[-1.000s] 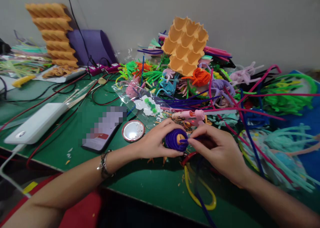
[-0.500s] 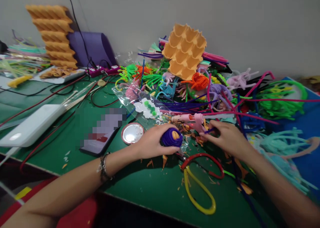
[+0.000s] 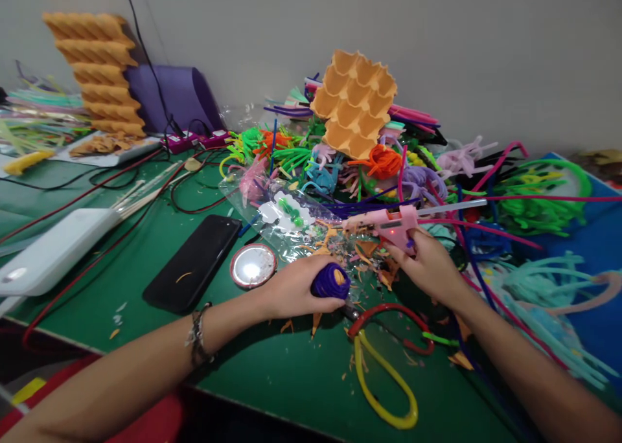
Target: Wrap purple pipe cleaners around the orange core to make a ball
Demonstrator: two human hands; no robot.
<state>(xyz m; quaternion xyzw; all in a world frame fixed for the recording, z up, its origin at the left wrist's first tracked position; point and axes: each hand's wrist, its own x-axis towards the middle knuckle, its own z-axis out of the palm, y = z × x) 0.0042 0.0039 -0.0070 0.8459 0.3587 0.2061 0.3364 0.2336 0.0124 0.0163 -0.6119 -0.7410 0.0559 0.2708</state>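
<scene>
My left hand is wrapped round a small bundle of coiled purple pipe cleaner with an orange piece showing at its centre. To the right, my right hand grips the handle of a pink hot glue gun, whose nozzle points left. A clear glue stick juts from the gun's back, and a small red light glows on its side. Scissors with red and yellow handles lie just below the hands. A clear plastic bag strewn with orange scraps lies beyond my left hand.
Piled pipe cleaners line the wall, an orange egg tray resting on them. Left on the green table are a black phone, a round mirror and a white power bank-like block. Cables cross the left side.
My right hand has taken hold of the glue gun and raised it, tilting it slightly. My left hand still holds the purple bundle, a little lower in view.
</scene>
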